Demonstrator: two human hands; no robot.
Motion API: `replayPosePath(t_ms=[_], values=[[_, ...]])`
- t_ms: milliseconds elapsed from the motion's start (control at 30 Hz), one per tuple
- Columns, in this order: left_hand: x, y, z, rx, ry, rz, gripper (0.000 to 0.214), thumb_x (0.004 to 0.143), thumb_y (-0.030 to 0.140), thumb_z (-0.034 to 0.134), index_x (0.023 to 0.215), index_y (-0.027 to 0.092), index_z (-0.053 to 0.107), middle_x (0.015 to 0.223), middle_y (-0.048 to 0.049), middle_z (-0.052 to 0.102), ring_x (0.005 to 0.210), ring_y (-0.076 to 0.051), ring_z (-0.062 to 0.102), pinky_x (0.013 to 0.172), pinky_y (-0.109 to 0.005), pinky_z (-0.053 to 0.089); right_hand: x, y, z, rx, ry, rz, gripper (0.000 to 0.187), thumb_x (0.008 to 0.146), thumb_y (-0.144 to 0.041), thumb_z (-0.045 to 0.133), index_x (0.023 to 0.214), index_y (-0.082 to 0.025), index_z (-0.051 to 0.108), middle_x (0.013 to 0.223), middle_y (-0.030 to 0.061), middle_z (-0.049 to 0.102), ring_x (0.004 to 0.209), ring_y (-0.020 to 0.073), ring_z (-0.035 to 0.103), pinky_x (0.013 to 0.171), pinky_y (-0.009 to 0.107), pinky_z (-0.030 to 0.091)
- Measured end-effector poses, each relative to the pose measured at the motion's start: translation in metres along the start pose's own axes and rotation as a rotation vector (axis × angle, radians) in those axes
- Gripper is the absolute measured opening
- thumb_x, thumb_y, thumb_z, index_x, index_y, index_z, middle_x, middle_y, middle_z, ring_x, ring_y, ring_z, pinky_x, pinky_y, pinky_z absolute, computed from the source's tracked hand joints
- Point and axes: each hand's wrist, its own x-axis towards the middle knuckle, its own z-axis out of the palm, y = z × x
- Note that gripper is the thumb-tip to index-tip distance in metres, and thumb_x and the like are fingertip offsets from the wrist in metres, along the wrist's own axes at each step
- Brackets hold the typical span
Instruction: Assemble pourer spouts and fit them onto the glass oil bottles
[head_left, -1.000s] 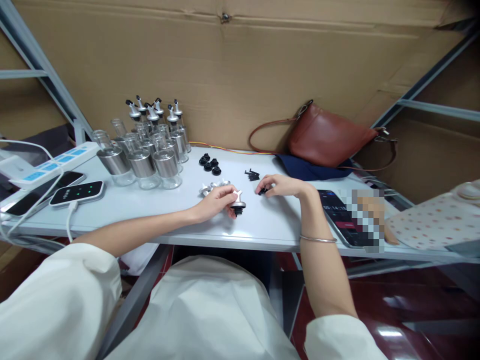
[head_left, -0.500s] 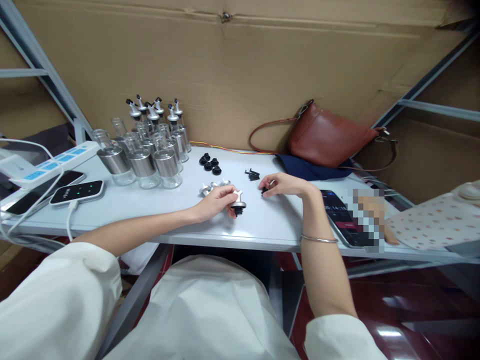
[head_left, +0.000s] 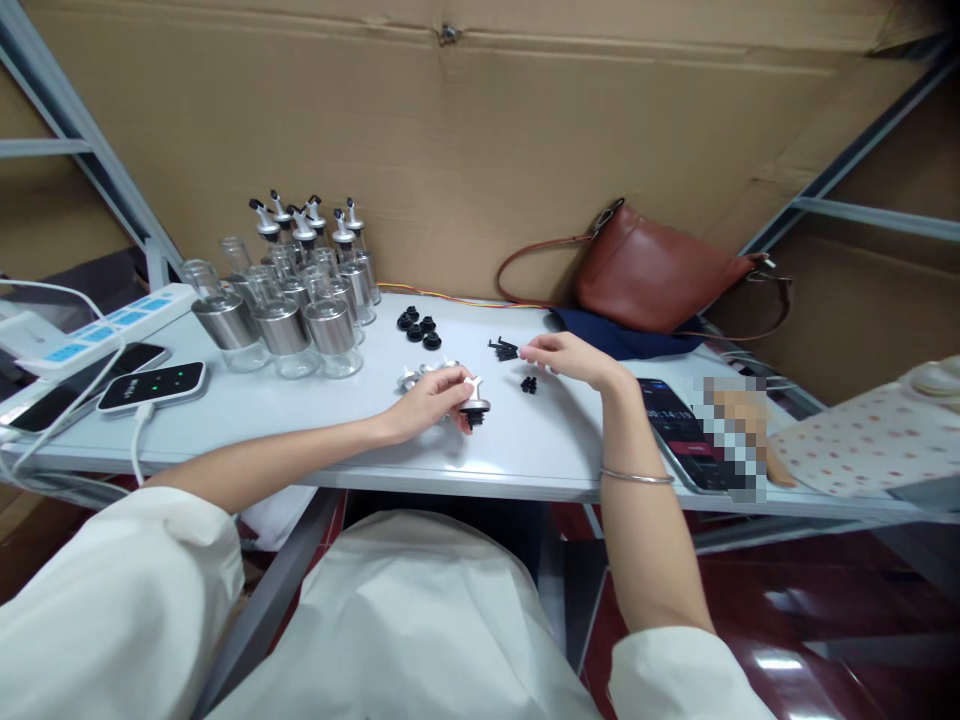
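My left hand (head_left: 439,398) is closed around a silver bottle pourer (head_left: 473,404), held tilted over the table with its black ribbed stopper facing down. Beside and partly behind that hand lie several more silver pourer tops (head_left: 409,378). My right hand (head_left: 559,356) has its fingertips drawn together at the right end of a small pile of thin black tubes (head_left: 504,349). Whether a piece is between those fingertips is too small to see. Just below the right hand sits a cluster of tiny black caps (head_left: 529,384). Several black stoppers (head_left: 418,328) lie farther back.
Glass bottles with steel bands (head_left: 283,328) crowd the left, some topped with pourers. A power strip (head_left: 112,325) and white-cabled device (head_left: 153,386) lie beyond them. On the right are a brown handbag (head_left: 652,270), navy cloth (head_left: 622,337), phone (head_left: 686,440) and dotted fabric (head_left: 862,440).
My right hand has moved up and slightly back from the tiny black caps to the tube pile, uncovering the caps. My left hand keeps holding the pourer in nearly the same place.
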Motion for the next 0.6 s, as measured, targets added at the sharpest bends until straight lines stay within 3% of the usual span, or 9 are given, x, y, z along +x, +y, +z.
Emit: replayPosePath(t_ms=[67,300,433,500,600], values=[[-0.001,0.004,0.000,0.004,0.010,0.025,0.032,0.077,0.043,0.063,0.074,0.014,0.050,0.064,0.0013,0.060,0.051,-0.011,0.062,0.053,-0.023,0.050,0.003,0.002,0.001,0.040,0.031,0.012,0.046,0.072,-0.060,0.059,0.075,-0.014,0.064,0.075,0.0056,0.064,0.064,0.0131,0.052,0.057,0.024,0.038],[-0.002,0.011,0.002,-0.001,0.055,0.098,0.038,0.072,0.048,0.068,0.074,0.014,0.051,0.065,0.0013,0.060,0.053,-0.009,0.060,0.052,-0.020,0.048,0.007,0.007,0.005,0.205,-0.144,0.107,0.041,0.073,-0.055,0.064,0.064,-0.014,0.065,0.064,0.0060,0.062,0.057,0.0124,0.051,0.055,0.025,0.042],[-0.001,0.010,0.001,-0.008,0.059,0.126,0.038,0.072,0.048,0.067,0.079,0.014,0.052,0.067,0.0014,0.061,0.053,-0.009,0.061,0.051,-0.020,0.048,0.005,0.003,0.004,0.231,-0.098,0.126,0.037,0.075,-0.050,0.064,0.065,-0.014,0.062,0.064,0.0054,0.061,0.058,0.0121,0.051,0.056,0.025,0.041],[-0.001,0.010,0.000,-0.002,0.069,0.135,0.037,0.073,0.047,0.067,0.082,0.015,0.051,0.068,0.0016,0.061,0.053,-0.009,0.061,0.051,-0.020,0.049,0.003,-0.001,0.003,0.211,-0.025,0.090,0.036,0.077,-0.049,0.061,0.067,-0.014,0.061,0.067,0.0047,0.061,0.059,0.0115,0.050,0.055,0.024,0.039],[0.001,0.010,-0.001,0.010,0.066,0.130,0.038,0.073,0.048,0.067,0.086,0.016,0.051,0.071,0.0015,0.061,0.057,-0.011,0.064,0.053,-0.022,0.050,-0.002,-0.012,0.005,0.253,0.016,-0.078,0.038,0.078,-0.052,0.057,0.073,-0.015,0.061,0.069,0.0026,0.058,0.061,0.0108,0.049,0.058,0.024,0.038]])
